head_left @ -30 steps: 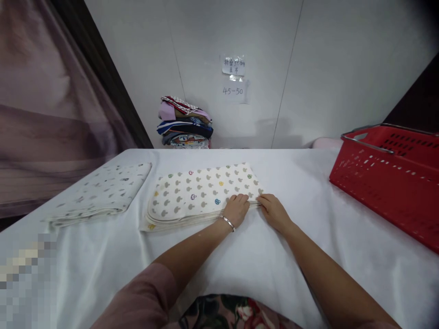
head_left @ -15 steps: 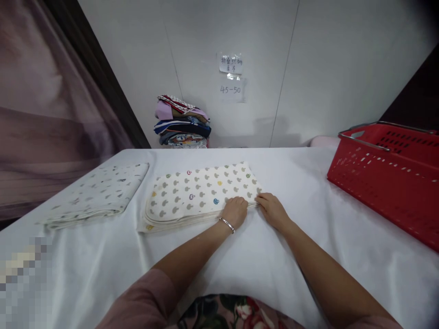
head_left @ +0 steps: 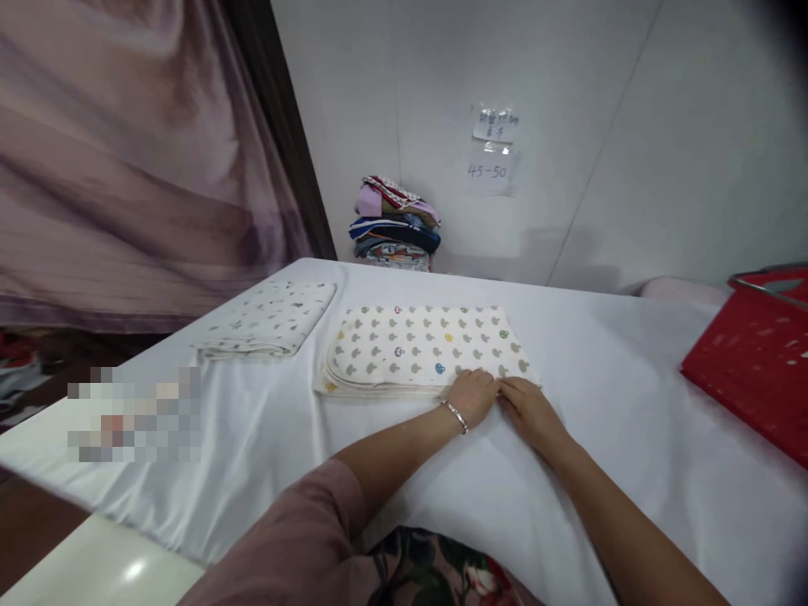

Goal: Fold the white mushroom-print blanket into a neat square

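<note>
A folded white cloth [head_left: 420,341] lies flat in front of me, printed with grey and a few coloured mushrooms. Its layers show along the near edge and at the rounded left corner. My left hand [head_left: 472,396], with a silver bracelet at the wrist, grips that near edge right of the middle, fingers curled over it. Close beside it, my right hand [head_left: 528,411] pinches the same edge near the right corner. Both thumbs are mostly hidden. To the left rests a second folded white cloth [head_left: 271,316] with small dark prints, touched by neither hand.
A white cloth covers the table [head_left: 606,404]. At the right edge stands a red plastic basket [head_left: 751,362] with a metal handle. Beyond the far edge rises a pile of folded fabrics [head_left: 396,223] against the wall. A pinkish curtain [head_left: 145,151] hangs at the left. One table patch is pixelated.
The view has turned left, so things sit further right and the basket is partly cut off. My right hand has come nearer to my left along the cloth's near edge.
</note>
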`<state>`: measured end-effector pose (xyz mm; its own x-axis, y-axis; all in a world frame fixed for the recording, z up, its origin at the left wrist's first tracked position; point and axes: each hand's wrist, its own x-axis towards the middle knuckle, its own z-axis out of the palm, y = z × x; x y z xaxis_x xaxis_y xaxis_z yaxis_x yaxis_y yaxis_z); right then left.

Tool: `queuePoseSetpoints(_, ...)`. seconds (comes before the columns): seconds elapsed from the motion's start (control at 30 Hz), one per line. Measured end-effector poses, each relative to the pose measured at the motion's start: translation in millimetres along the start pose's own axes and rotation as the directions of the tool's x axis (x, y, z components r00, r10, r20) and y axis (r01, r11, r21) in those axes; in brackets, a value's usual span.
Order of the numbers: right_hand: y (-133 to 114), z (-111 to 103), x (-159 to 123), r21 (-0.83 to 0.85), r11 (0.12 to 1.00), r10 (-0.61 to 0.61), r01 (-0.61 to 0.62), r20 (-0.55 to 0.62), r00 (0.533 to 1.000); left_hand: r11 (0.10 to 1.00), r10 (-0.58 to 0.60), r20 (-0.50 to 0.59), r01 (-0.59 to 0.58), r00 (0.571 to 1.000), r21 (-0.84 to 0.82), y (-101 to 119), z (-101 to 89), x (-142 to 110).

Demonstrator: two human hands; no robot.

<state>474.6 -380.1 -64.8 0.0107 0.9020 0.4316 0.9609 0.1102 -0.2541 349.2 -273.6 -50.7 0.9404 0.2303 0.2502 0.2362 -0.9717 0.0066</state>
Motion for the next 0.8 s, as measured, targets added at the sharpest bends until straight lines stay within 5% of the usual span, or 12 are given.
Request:
queuePoseSetpoints(0.13,4.9,2.5,-3.7,-0.032,0.999,-0.005,0.004,-0.043,0.999,0.996,0.06,-0.018,-0.059,0.998,0.064,-13.6,-0.8,-13.5)
queuePoseSetpoints(0.43,4.0,2.4,-5.3,-0.022,0.999,0.033,-0.034,-0.042,0.999,0.995,-0.102,0.035,0.102,0.994,-0.007,-60.5,-30.3,-63.1)
queuePoseSetpoints(0.8,0.8,-1.5,-0.9,-0.072,0.995,0.076,-0.073,0.043,0.996,0.994,-0.108,0.004,0.108,0.994,-0.014,-64.5,-30.8,-66.3)
